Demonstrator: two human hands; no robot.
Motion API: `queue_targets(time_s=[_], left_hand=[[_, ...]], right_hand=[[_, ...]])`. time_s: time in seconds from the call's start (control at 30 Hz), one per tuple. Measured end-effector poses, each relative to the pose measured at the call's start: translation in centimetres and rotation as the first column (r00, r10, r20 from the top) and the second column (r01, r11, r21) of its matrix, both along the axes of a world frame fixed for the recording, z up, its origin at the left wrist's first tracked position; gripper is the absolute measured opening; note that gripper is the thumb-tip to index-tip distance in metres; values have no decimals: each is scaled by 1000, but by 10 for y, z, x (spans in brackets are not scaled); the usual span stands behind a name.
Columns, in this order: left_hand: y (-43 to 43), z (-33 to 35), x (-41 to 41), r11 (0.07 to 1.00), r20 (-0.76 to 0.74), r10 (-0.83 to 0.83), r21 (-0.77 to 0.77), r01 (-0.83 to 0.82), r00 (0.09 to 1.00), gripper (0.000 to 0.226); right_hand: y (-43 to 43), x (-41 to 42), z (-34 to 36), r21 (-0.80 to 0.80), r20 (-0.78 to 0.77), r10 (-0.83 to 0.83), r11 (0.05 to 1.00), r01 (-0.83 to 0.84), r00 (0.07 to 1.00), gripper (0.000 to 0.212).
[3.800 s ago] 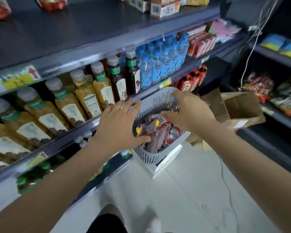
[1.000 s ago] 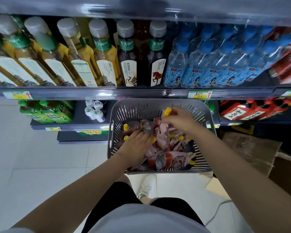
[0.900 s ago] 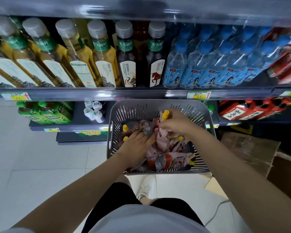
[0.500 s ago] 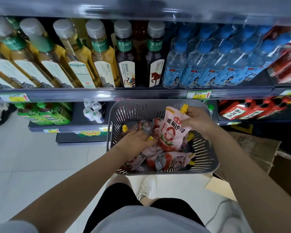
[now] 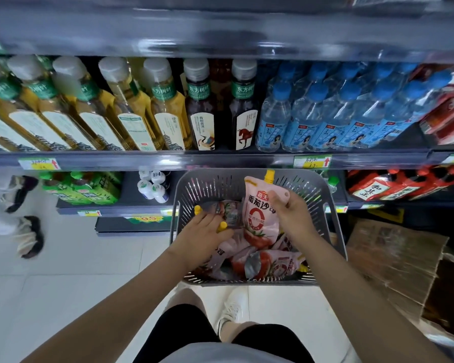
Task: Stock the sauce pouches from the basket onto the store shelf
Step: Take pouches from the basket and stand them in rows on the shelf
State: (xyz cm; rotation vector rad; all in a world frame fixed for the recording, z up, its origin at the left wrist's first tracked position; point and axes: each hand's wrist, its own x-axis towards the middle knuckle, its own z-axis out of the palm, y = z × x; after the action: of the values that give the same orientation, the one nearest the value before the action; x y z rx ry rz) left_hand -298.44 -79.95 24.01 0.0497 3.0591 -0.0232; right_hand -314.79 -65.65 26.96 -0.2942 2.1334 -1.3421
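right grip (image 5: 291, 218) pinches upright pouch (image 5: 257, 218) by top corner, over basket (image 5: 180, 195) | left grip (image 5: 202, 234) clutches yellow-capped pouch (image 5: 222, 226) in pile

Glossy film pouch (image 5: 258, 213), slotted grey plastic basket (image 5: 333, 221), creased brown cardboard (image 5: 393, 260)

Only one view, a wide-angle head cam. It looks forward and steeply down, square-on to the front edge of the store shelf (image 5: 220, 160), pretty close, with the basket (image 5: 179, 205) dead centre and floor (image 5: 63, 284) below.
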Motion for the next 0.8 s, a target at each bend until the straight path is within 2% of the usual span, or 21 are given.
queue_targets(time_s=[0.1, 0.23, 0.37, 0.6, 0.67, 0.73, 0.8], left_hand=[[-7, 18, 13, 998, -74, 68, 6, -67, 995, 50], [-24, 44, 25, 978, -169, 209, 54, -203, 963, 56], [-43, 75, 35, 961, -225, 273, 108, -254, 935, 58], [-102, 147, 76, 966, -468, 254, 166, -198, 847, 57], [-128, 169, 96, 963, -547, 261, 205, -175, 795, 48], [-157, 193, 118, 941, -607, 306, 309, -137, 733, 32], [-188, 218, 141, 920, -632, 339, 376, -106, 697, 27]], right_hand=[[0, -7, 9, -36, 7, 0, 999, 0, 1000, 13], [-12, -7, 31, 6, -125, 95, 995, -95, 988, 29], [-33, 7, 53, 9, -186, 146, 989, -147, 972, 39], [-90, 64, 102, -136, -243, 131, 976, -168, 961, 11], [-113, 83, 120, -164, -262, 136, 969, -183, 955, 11], [-137, 104, 141, -215, -275, 149, 953, -211, 950, 10], [-164, 129, 164, -276, -272, 149, 935, -225, 951, 7]])
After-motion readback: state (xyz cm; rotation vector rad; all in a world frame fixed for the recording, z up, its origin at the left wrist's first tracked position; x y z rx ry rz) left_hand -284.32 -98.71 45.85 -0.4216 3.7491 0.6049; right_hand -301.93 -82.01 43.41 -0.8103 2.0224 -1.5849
